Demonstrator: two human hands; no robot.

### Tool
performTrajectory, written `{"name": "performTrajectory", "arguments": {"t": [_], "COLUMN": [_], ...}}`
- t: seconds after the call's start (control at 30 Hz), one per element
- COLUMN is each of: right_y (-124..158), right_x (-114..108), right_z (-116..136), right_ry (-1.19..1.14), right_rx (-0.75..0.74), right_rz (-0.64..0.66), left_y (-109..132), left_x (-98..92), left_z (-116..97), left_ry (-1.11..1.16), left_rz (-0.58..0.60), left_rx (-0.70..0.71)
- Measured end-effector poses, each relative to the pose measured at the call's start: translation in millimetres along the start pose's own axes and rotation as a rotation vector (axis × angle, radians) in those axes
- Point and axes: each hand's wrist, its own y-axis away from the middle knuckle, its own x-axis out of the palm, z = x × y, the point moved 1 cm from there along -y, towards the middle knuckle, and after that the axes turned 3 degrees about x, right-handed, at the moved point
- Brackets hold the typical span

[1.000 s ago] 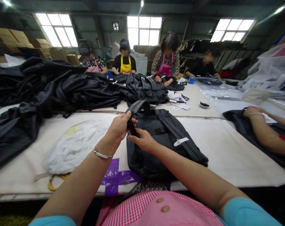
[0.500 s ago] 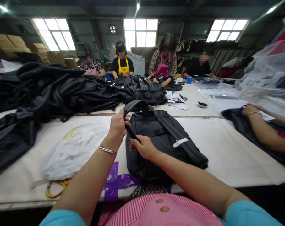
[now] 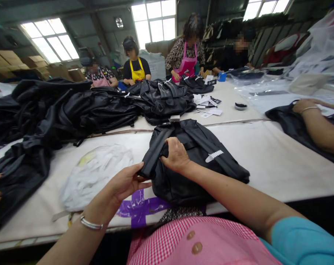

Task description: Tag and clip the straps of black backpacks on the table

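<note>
A black backpack (image 3: 194, 184) lies on the white table in front of me, its straps facing up. My left hand (image 3: 128, 181) pinches the lower end of the left shoulder strap (image 3: 156, 151), thumb on top and fingers beneath. My right hand (image 3: 176, 156) is closed at the inner edge of that same strap, on a black part of it; its fingertips are partly hidden. The other shoulder strap (image 3: 204, 141) lies flat on the backpack with a white strip (image 3: 214, 156) around it.
Left of the backpack lies a white plastic bag (image 3: 93, 175), near purple tape (image 3: 139, 208) on the table edge. Black bags (image 3: 97, 110) are heaped behind. Paper tags (image 3: 207, 105) and a small dish (image 3: 241, 106) lie farther back. Co-workers' hands show at both sides.
The left strap was raised in my left hand and is now lowered along the backpack. My left hand moved down toward me; my right hand moved up onto the strap. The view has tilted.
</note>
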Motion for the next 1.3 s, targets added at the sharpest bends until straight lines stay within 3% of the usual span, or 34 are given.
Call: {"name": "performTrajectory", "arguments": {"t": [0.1, 0.27, 0.5, 0.63, 0.7, 0.87, 1.0, 1.17, 1.3], "right_y": [3.5, 2.5, -2.5, -7.9, -11.7, -21.2, -23.5, -17.8, -12.5], "right_x": [0.0, -3.7, -2.7, -0.8, -0.9, -1.5, 2.7, 7.4, 3.4], "right_z": [2.2, 0.2, -4.8, -2.8, -2.8, -9.4, -15.6, -23.1, -35.8], "right_ry": [0.060, 0.143, 0.202, 0.245, 0.262, 0.278, 0.238, 0.167, 0.079], "right_rx": [-0.103, -0.215, -0.228, -0.266, -0.287, -0.408, -0.531, -0.550, -0.510], "right_rz": [0.008, 0.155, 0.240, 0.341, 0.399, 0.498, 0.480, 0.410, 0.373], "left_y": [3.1, -5.3, -6.7, -11.9, -16.5, -23.1, -21.0, -17.4, -14.7], "left_x": [-8.9, -13.8, 1.1, 3.3, 1.5, -1.0, 4.7, 12.2, 23.2], "left_z": [22.2, 42.9, 44.4, 46.1, 48.6, 53.7, 50.2, 37.5, 31.8], "left_ry": [0.053, 0.083, 0.020, -0.067, -0.099, -0.136, -0.112, -0.003, -0.090], "left_rz": [0.021, 0.031, -0.027, -0.135, -0.136, -0.076, -0.033, 0.112, 0.152], "left_rx": [-0.050, 0.013, 0.189, 0.402, 0.452, 0.448, 0.419, 0.217, 0.070]}}
